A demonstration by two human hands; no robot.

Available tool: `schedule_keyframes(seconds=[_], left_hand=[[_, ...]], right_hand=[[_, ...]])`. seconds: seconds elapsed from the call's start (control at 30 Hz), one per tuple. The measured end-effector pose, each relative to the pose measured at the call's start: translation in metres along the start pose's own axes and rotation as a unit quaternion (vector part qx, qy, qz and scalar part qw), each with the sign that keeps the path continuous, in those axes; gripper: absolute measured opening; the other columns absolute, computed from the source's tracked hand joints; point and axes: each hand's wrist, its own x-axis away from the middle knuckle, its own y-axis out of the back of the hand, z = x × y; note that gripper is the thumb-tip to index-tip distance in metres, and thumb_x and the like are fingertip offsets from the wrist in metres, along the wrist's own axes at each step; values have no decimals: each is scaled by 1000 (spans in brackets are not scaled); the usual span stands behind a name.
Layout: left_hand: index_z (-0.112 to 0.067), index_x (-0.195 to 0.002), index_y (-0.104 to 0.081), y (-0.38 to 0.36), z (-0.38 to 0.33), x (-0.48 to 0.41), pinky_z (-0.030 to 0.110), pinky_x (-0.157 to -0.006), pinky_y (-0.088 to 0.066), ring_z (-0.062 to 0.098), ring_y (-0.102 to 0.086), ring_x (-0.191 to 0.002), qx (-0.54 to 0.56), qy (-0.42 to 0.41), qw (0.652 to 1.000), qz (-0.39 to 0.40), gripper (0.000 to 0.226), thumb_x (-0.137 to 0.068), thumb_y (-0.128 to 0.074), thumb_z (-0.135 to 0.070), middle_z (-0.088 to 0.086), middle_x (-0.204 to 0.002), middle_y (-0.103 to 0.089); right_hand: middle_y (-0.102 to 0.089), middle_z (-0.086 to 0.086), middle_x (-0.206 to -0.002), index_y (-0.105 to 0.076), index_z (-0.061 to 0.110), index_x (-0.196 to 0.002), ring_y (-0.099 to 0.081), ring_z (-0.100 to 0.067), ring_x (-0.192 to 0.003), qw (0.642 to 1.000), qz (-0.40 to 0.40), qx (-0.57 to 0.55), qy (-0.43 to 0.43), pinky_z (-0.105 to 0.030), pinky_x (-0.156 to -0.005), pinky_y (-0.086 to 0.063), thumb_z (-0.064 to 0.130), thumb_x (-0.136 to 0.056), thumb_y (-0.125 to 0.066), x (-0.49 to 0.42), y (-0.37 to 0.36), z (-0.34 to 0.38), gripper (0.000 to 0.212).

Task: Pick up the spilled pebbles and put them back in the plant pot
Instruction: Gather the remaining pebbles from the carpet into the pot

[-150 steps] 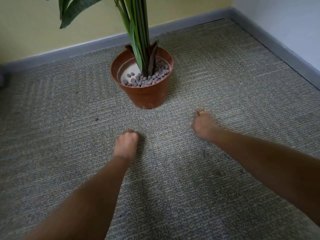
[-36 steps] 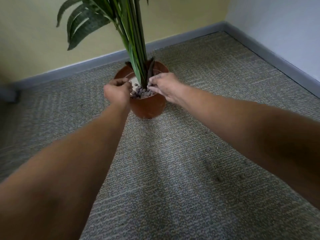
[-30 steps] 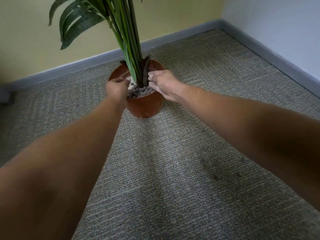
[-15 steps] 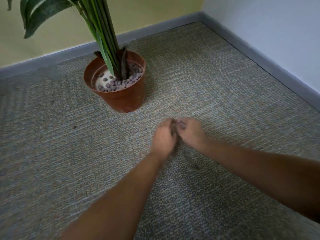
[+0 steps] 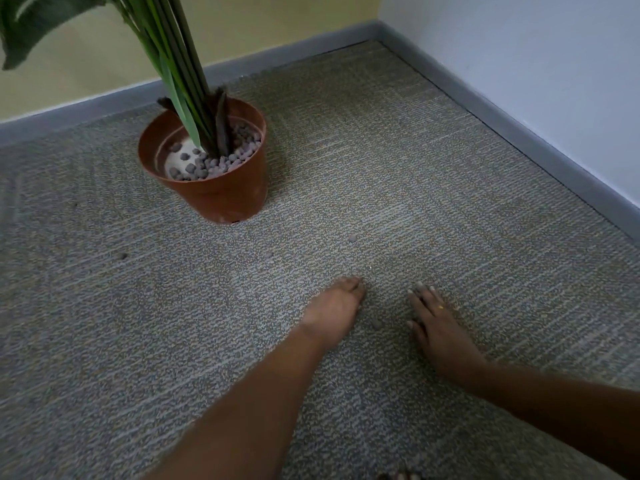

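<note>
Spilled pebbles (image 5: 352, 238), on carpet (image 5: 450, 174) near plant pot (image 5: 221, 199): likely light, hard, roll-prone; pinch singly across sides. Left hand (image 5: 334, 306) fingertips bunched, contents unclear; right hand (image 5: 440, 329) fingers straight, slightly spread.

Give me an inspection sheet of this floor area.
Surface: patterned grey carpet.
Job's things: plant pot upright, pebbles in pot; several loose pebbles on the carpet, one lying between the hands.
Clutter: nothing seen.
Hands: left hand fingertips down at the carpet, grip unclear; right hand flat, fingers straight.
Cables: nothing seen.
Surroundings: room corner, grey skirting board, yellow wall, white wall.
</note>
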Motion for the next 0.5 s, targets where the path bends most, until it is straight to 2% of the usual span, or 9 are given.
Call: schedule_keyframes(seconds=[0.1,0.2,0.27,0.33,0.4,0.5], left_hand=[[-6,-129,-46,-1,-7,9,37,-106,-39,27,-43,-126,-31,-24,999,-6,40,-89,-43,3,13,-138,-43],[-3,-122,-50,-2,-9,18,40,-101,-43,28,-44,-123,-42,-44,998,-1,34,-89,-44,0,14,-132,-47],[-4,-120,-51,-3,-10,21,40,-99,-44,27,-45,-120,-41,-48,998,-5,32,-90,-44,-1,13,-127,-49],[-4,-117,-54,-2,-10,21,39,-95,-47,26,-49,-112,-37,-44,998,-12,29,-89,-46,-1,11,-120,-51],[-5,-112,-56,0,-11,21,38,-91,-49,25,-53,-104,-19,-28,999,-21,24,-89,-48,-1,9,-115,-50],[-3,-107,-57,6,-11,19,39,-89,-48,29,-56,-98,-1,16,1000,-13,20,-90,-46,-1,11,-113,-48]], right_hand=[[-9,-9,-156,-23,9,-143,-3,-19,-145,1000,14,0,25,-20,-112,0,11,-97,-34,6,-3,-2,48],[-25,-10,-152,-34,7,-139,-19,-20,-142,999,17,-14,47,-16,-110,-5,0,-93,-36,6,4,-3,46],[-46,-14,-140,-51,3,-128,-39,-25,-131,999,9,-12,52,-18,-107,-18,2,-91,-45,3,13,-1,37],[-62,-17,-118,-64,0,-111,-54,-29,-113,998,3,-17,55,-19,-95,-31,5,-89,-53,-1,21,3,25],[-65,-14,-103,-68,3,-100,-57,-27,-101,997,18,-20,68,-22,-87,-37,9,-89,-54,-3,24,9,18],[-64,-11,-96,-67,6,-93,-56,-25,-95,995,36,-31,90,-27,-83,-38,11,-88,-56,-9,21,23,13]])
